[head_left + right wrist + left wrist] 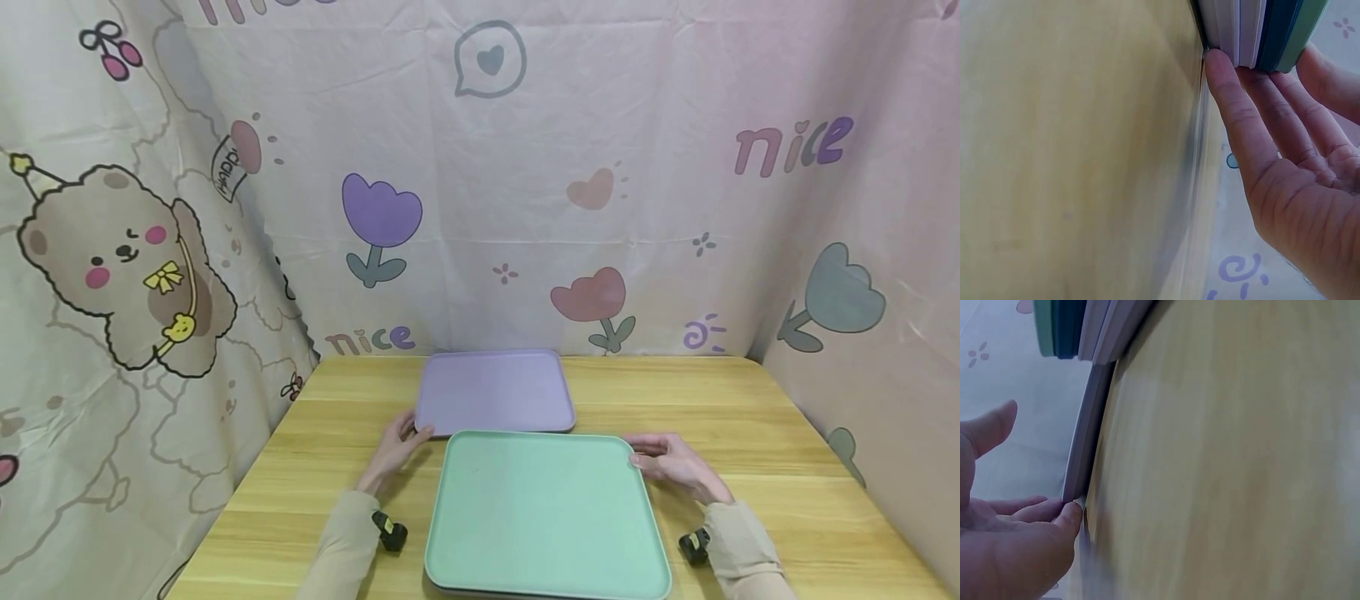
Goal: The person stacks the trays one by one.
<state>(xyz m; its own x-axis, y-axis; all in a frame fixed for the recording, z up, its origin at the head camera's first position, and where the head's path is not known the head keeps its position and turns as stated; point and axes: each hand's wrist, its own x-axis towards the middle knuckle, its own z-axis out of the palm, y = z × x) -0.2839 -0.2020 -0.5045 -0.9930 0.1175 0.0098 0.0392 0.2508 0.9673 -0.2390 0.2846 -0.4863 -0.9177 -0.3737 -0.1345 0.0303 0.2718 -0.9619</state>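
A stack of trays lies near the front of the table, with a mint green tray [547, 517] on top. In the right wrist view, a dark blue tray [1277, 34] and pale purple trays [1227, 31] show beneath the green one. My right hand [678, 467] touches the stack's far right corner, fingers extended along the edges and thumb by the green rim. Behind the stack lies a separate purple tray [495, 392]. My left hand [393, 454] touches its near left corner with the fingertips [1071, 515], while the thumb stands apart from it.
The trays lie on a wooden table [675, 392]. A printed curtain [517, 167] hangs behind the table and along both sides. Each wrist wears a small black camera, the left one [390, 532] beside the stack's left edge.
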